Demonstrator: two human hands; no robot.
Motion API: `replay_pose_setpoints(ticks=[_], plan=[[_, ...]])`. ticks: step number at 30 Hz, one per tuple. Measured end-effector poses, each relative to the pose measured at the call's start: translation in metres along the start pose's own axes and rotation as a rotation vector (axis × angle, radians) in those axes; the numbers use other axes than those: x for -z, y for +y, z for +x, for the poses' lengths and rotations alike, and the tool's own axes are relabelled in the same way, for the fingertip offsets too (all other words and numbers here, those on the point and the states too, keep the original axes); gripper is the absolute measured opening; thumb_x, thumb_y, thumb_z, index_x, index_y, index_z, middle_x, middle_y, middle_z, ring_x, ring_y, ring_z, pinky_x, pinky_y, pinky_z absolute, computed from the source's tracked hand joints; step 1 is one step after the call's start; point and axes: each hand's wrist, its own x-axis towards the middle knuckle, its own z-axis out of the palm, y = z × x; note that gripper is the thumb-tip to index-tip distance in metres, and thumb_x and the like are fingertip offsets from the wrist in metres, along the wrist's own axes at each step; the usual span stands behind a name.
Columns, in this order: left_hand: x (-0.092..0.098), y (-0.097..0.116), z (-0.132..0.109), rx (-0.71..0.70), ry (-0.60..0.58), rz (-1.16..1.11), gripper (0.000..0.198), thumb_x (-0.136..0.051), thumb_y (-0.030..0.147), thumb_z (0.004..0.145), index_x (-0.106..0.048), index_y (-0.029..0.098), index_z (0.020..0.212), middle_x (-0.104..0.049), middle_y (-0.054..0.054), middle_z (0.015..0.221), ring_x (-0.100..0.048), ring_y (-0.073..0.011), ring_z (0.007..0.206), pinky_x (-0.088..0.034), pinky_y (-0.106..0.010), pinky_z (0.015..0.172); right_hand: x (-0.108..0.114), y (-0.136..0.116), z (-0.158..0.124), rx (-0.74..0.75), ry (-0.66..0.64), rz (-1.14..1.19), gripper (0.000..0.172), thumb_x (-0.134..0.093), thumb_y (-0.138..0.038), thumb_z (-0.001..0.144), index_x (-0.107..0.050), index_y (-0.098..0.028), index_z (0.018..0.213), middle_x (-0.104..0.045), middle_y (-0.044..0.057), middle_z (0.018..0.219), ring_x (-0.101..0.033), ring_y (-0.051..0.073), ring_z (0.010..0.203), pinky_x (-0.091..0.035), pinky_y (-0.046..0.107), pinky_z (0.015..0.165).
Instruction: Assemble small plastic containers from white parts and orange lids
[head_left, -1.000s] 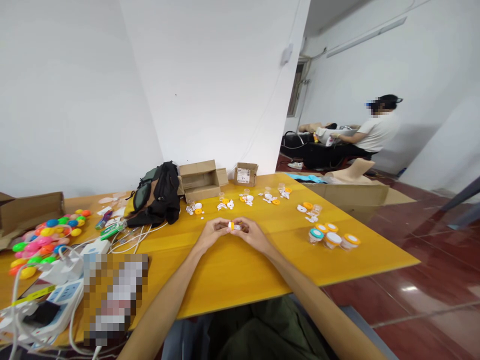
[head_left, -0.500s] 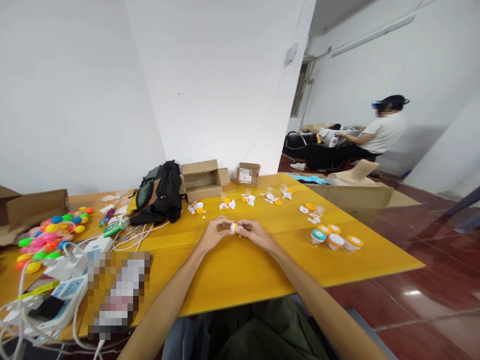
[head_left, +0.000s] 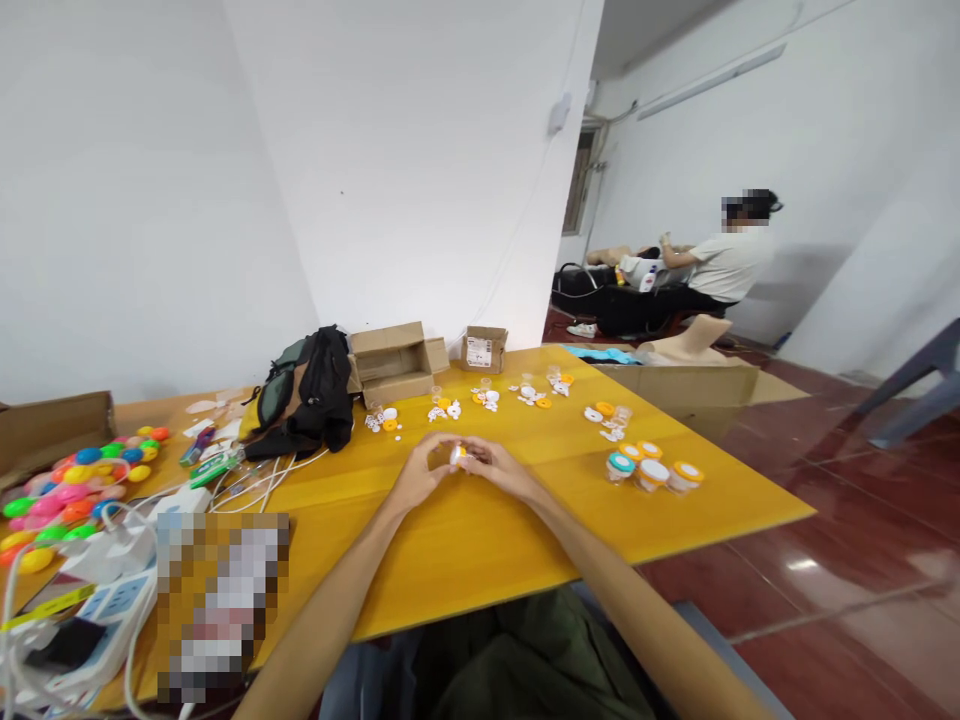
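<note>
Above the middle of the yellow table (head_left: 450, 545), a small jar with a white and orange lid (head_left: 457, 456) is held between both hands. My left hand (head_left: 424, 474) is closed on the lid side of it. From the other side, my right hand (head_left: 501, 470) wraps its fingers round the jar, hiding much of its body. Beyond the hands lie small groups of white pieces (head_left: 448, 409), orange and white lid rings (head_left: 544, 403) and clear cups (head_left: 486, 384). To the right stand several lidded jars, among them one with a teal lid (head_left: 621, 464) and one with an orange rim (head_left: 686, 475).
At the back are an open cardboard box (head_left: 394, 375), a smaller box (head_left: 482, 349) and a dark backpack (head_left: 322, 385). Coloured balls (head_left: 75, 492), a power strip (head_left: 112, 610) and white cables occupy the left. A person (head_left: 731, 260) sits across the room.
The view has swung slightly to the right. The jar has turned in my hands, and my right fingers now reach further round it. The seated person's hand has risen.
</note>
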Motion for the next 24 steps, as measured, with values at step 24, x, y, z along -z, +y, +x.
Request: replay_pose_setpoints(ticks=[24], plan=[[-0.002, -0.014, -0.002, -0.098, -0.072, 0.366, 0.043, -0.062, 0.008, 0.079, -0.06, 0.024, 0.118, -0.067, -0.005, 0.11, -0.06, -0.0229, 0.109, -0.045, -0.042, 0.103, 0.078, -0.009, -0.117, 0.148, 0.414, -1.306, 0.021, -0.046, -0.029, 0.094, -0.059, -0.023, 0.11, -0.069, 0.01, 0.099, -0.065, 0.027, 0.093, -0.05, 0.039, 0.081]])
